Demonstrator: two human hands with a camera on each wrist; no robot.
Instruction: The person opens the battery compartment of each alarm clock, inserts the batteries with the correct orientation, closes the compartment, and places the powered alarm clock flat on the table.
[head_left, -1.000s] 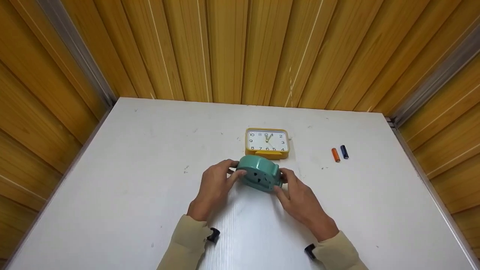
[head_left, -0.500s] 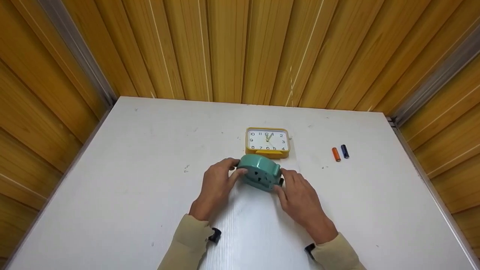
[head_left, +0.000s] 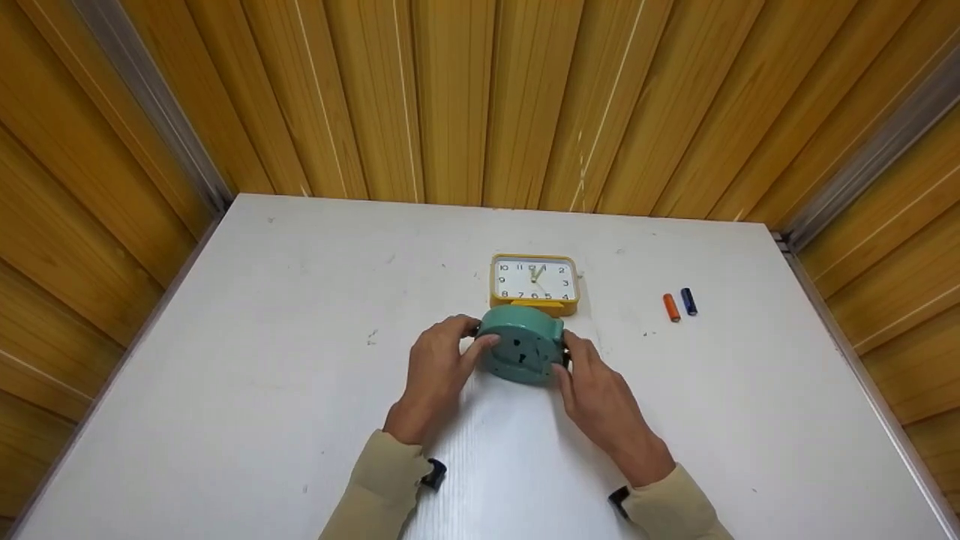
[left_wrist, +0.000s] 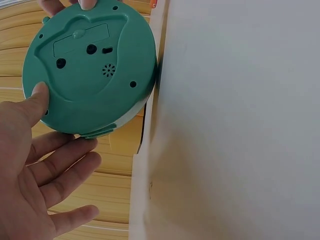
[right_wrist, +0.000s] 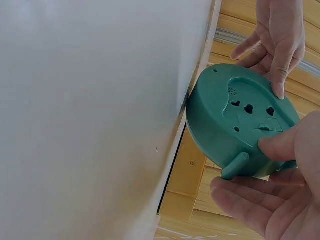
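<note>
Broadly, wood-grain panelling (head_left: 450,105) encloses the far side and both flanks of a white tabletop (head_left: 225,360). Two beige sleeves (head_left: 386,472) reach over it, and both hands are partly closed on one thing: the left hand (head_left: 437,364) pinches the left side of a round green clock (head_left: 521,349), thumb on its back, while the right hand (head_left: 600,390) pinches the right side in the same way. That clock is near the tabletop's middle, its back — dark keyhole slots, a battery cover — facing the person; I cannot tell whether its rim touches the surface. Just beyond lies a rectangular yellow clock (head_left: 534,281), face up. Well off to the right, an orange battery (head_left: 671,307) and a dark blue battery (head_left: 688,301) lie side by side.
</note>
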